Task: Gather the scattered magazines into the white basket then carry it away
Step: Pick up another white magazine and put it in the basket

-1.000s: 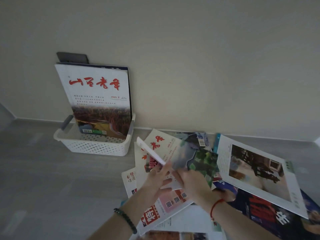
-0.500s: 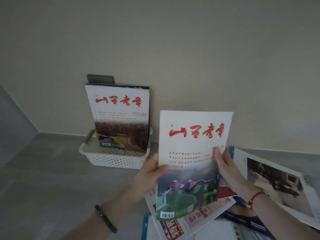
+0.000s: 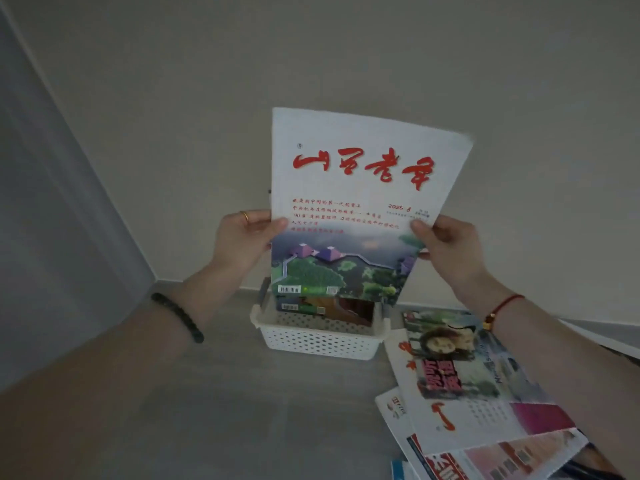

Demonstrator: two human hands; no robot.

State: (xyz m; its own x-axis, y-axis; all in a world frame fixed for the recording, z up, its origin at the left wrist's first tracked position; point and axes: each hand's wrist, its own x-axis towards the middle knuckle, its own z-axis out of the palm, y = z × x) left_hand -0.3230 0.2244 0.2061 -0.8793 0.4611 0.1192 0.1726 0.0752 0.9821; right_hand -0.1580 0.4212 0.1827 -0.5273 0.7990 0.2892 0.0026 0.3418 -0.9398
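Dark bead bracelet [image 3: 177,317], gold ring [image 3: 245,215], red string bracelet [image 3: 502,308].

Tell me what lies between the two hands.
In the head view, the held magazine spans the stretch between the left hand and right hand; each grips one side edge.

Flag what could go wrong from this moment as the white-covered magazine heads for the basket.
1. The white-covered magazine with red title is pinched only at its side edges by the left hand and right hand; it may sag or slip.
2. The white perforated plastic basket already holds an upright magazine; the new one may snag on it.
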